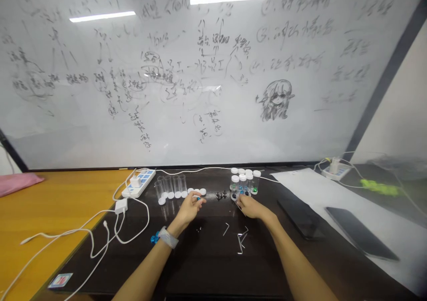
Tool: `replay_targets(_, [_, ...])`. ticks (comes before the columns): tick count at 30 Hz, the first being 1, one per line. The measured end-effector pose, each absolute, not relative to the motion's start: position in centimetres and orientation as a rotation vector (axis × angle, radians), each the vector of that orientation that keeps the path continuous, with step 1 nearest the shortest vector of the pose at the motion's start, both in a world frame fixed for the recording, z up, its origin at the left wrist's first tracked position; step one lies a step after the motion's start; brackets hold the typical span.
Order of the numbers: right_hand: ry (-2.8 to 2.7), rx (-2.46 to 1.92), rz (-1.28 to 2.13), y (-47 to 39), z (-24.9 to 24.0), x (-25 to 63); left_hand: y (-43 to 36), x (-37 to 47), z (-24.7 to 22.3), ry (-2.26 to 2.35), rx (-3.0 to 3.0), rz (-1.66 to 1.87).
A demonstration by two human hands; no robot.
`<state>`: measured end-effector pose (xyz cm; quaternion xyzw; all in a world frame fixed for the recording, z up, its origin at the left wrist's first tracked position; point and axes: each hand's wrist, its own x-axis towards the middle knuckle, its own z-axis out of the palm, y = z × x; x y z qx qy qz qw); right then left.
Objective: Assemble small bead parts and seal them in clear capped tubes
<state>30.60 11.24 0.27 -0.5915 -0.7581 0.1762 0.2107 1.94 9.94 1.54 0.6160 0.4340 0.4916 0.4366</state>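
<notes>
My left hand, with a pale band on its wrist, pinches a small blue part above the dark table. My right hand is closed on a thin metal rod that looks like a hex key; the fingers hide part of it. Just beyond that hand stand several clear tubes with white caps, holding small green, blue and dark parts. Between the hands lie small black parts. Several loose hex keys rest nearer to me, with one hex key apart from them.
Clear tubes stand at the back left, beside white caps. Blue parts lie by my left wrist. A power strip, a charger and loose cables are at left. Two dark phone-like slabs lie at right, near white paper.
</notes>
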Motion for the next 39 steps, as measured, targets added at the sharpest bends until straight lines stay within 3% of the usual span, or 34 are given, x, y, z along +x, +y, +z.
replay_targets(8, [-1.835,-0.878,0.951,9.8,2.0,24.9,9.0,2.0,1.4,1.070,1.514,1.300])
replay_targets(11, [-1.644,-0.849,1.067,9.6,1.6,23.5,8.7,2.3,1.2,1.014,1.511,1.249])
replay_targets(18, [-1.328,-0.781,0.957,9.6,0.9,21.9,8.0,2.6,0.5,0.967,1.593,1.151])
replay_targets(39, [-1.319,-0.766,1.000,9.6,-0.5,20.6,8.0,3.0,-0.1,0.940,1.584,1.093])
